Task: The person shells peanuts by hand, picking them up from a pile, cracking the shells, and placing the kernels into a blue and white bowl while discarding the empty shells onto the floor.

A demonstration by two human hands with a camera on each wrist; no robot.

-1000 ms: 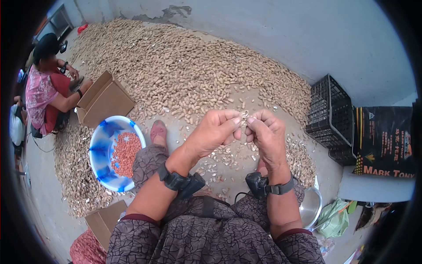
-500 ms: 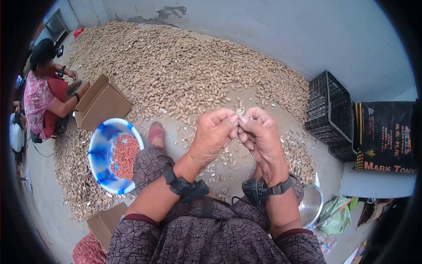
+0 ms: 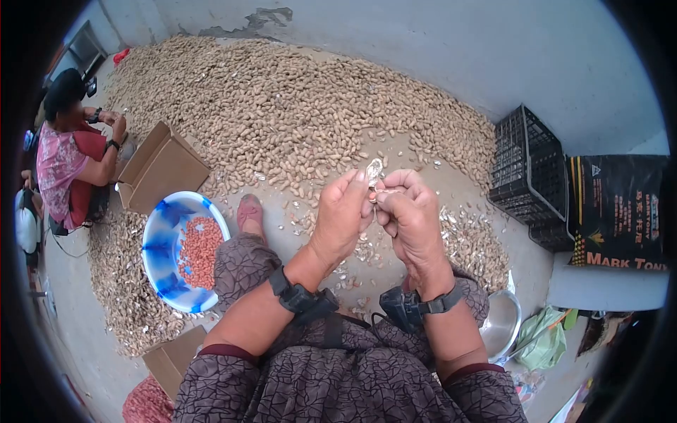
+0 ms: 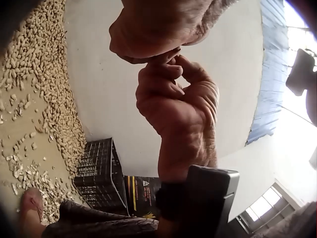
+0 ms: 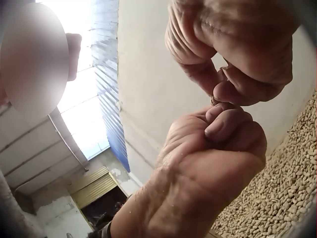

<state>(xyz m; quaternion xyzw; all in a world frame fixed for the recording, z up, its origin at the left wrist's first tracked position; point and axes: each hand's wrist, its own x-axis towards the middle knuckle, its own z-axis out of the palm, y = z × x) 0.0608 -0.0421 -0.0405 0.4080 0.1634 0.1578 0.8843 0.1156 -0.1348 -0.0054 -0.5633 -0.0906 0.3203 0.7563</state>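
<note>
Raised over the lap, my left hand point(image 3: 340, 211) pinches a split peanut shell point(image 3: 374, 170) between thumb and forefinger, its pale inside showing above the fingertips. My right hand point(image 3: 411, 218) meets it there, thumb and forefinger pinching at the lower part of the same peanut; I cannot tell whether a kernel is between them. In the left wrist view the right hand point(image 4: 181, 109) touches the left hand point(image 4: 158, 29) at the fingertips. The right wrist view has the left hand point(image 5: 208, 153) with curled fingers below the right hand point(image 5: 237, 49), a bit of shell point(image 5: 214, 100) between them.
A large heap of unshelled peanuts point(image 3: 296, 106) lies along the wall. Left stands a blue-and-white basin point(image 3: 156, 243) with red kernels point(image 3: 201, 254), beside a cardboard box point(image 3: 166, 169) and another person point(image 3: 70, 155). Black crates point(image 3: 518, 169), a metal bowl point(image 3: 502, 321) and broken shells point(image 3: 476, 247) are right.
The peanut between the fingertips has come open, and a shell piece now sticks up from the left hand. Both hands have shifted slightly. The other person's hands have risen from the box.
</note>
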